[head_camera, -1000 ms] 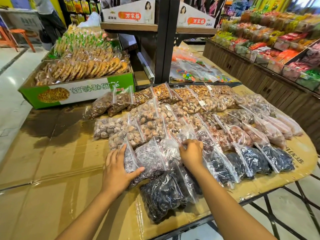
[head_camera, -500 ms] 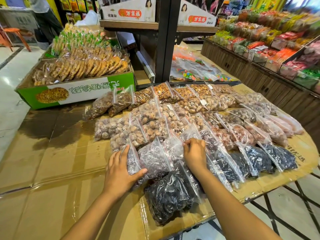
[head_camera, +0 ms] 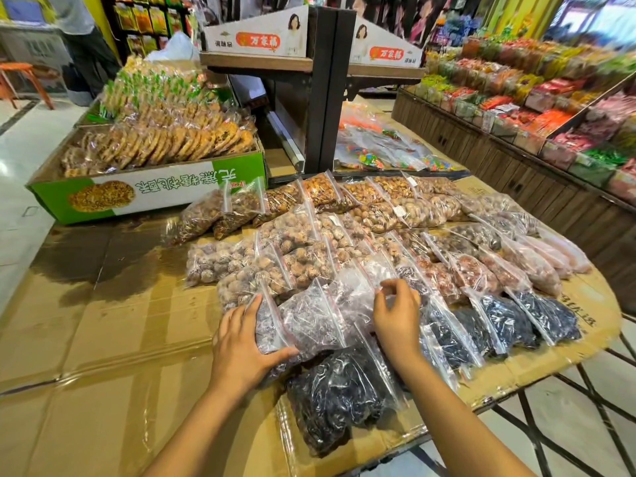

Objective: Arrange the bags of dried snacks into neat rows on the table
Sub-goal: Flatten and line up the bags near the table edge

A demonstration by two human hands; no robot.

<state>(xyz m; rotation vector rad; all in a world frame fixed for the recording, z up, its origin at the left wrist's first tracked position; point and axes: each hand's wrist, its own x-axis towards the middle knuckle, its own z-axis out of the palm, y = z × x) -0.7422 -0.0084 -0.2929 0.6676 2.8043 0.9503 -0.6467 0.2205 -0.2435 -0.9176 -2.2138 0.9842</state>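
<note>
Clear zip bags of dried snacks lie in slanted rows on the cardboard-covered table [head_camera: 103, 339]: brown nuts at the back, pale round ones in the middle, dark fruit in front. My left hand [head_camera: 242, 351] cups the left side of a purplish snack bag [head_camera: 309, 318], thumb across its near edge. My right hand [head_camera: 395, 320] is raised a little over the bag beside it, a pale bag [head_camera: 358, 290], with fingertips pinched at its clear zip top. A bag of black fruit [head_camera: 337, 397] lies alone just in front, between my forearms.
A green carton of cookies [head_camera: 155, 191] stands at the back left, and a dark shelf post [head_camera: 330, 98] rises behind the rows. Packed candy shelves [head_camera: 516, 115] run along the right. The table's rounded edge [head_camera: 585, 346] is close to the front-right bags. A person [head_camera: 79, 39] stands far left.
My right hand has lifted from a fist pressed on the bags to a pinch at a bag's top. My left hand stays on the purplish bag. The view has shifted slightly.
</note>
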